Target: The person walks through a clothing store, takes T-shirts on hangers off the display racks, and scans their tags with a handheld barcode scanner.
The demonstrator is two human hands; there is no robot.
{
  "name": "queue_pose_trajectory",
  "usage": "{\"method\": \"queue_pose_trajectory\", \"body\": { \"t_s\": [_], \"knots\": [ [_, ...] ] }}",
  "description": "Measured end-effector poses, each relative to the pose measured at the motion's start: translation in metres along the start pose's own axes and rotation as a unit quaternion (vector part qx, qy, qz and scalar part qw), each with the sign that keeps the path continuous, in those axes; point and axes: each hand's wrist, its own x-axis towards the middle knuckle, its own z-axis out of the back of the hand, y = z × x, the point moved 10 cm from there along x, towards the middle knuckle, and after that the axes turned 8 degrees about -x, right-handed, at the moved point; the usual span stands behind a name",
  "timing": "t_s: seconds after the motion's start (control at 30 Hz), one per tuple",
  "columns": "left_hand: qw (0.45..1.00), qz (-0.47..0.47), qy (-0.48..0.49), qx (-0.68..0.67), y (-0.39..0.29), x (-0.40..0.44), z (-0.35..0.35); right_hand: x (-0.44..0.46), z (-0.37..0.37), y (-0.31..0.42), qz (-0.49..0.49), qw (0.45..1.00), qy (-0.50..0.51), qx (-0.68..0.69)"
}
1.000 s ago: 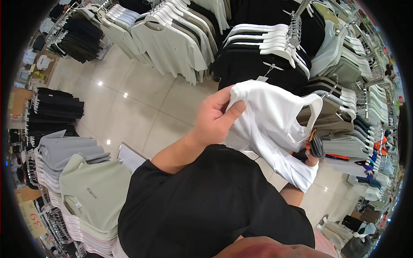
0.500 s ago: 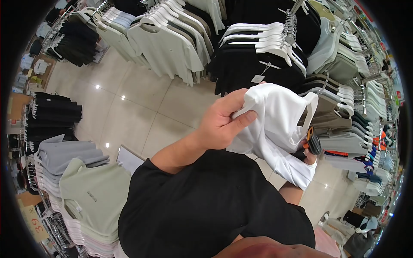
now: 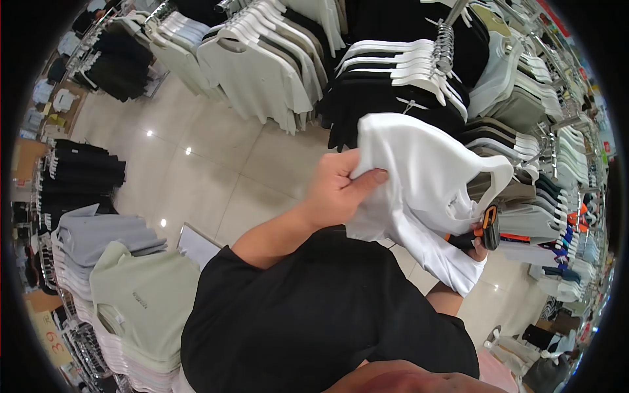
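My left hand point(image 3: 342, 190) is closed, its thumb and fingers pinching the white shirt point(image 3: 419, 154) along one side. The shirt hangs in front of my chest, its neckline facing right and its fabric folded over at the bottom. Mostly hidden under that fabric, my right hand point(image 3: 479, 250) holds a black-and-orange handheld device point(image 3: 491, 227). The device sits beside the shirt's collar point(image 3: 496, 183); its exact kind is unclear.
Black garments on white hangers point(image 3: 416, 65) hang just beyond the shirt. Pale shirts point(image 3: 252, 75) hang on a rack farther back. A light green shirt point(image 3: 141, 301) lies on the rack at left. Tiled floor point(image 3: 203, 177) runs between racks.
The white shirt's upper part has spread and risen, and its collar has shifted right and down. My right hand and the device have moved slightly right and down.
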Motion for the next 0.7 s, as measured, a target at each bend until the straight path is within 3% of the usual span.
{"method": "queue_pose_trajectory", "body": {
  "t_s": [0.17,0.23,0.3,0.33,0.4,0.43,0.5,0.63,0.7],
  "knots": [
    [0.995,0.04,-0.084,-0.045,0.041,-0.012,0.026,-0.01,0.024,-0.012,0.001,0.999,-0.034,0.012],
    [0.984,0.138,-0.102,0.047,0.066,-0.027,0.04,-0.006,0.022,-0.004,0.008,0.999,-0.045,0.02],
    [0.982,0.148,-0.076,0.084,0.098,-0.05,0.051,-0.004,0.007,0.026,0.045,0.998,0.003,-0.05],
    [0.978,0.165,-0.054,0.116,0.113,-0.062,0.054,-0.001,0.002,0.044,0.138,0.977,0.04,-0.16],
    [0.959,0.242,-0.041,0.144,0.131,-0.086,0.06,0.0,-0.004,0.049,0.144,0.96,0.066,-0.229],
    [0.964,0.211,-0.077,0.144,0.133,-0.093,0.064,-0.002,-0.011,0.051,0.148,0.937,0.104,-0.298],
    [0.955,0.235,-0.132,0.126,0.157,-0.112,0.078,-0.005,-0.008,0.035,0.055,0.966,0.077,-0.239],
    [0.947,0.247,-0.14,0.152,0.156,-0.111,0.073,0.001,-0.023,0.042,-0.12,0.968,0.086,-0.204],
    [0.951,0.202,-0.117,0.205,0.143,-0.099,0.064,0.009,-0.032,0.061,-0.117,0.963,0.108,-0.219]
  ]
}}
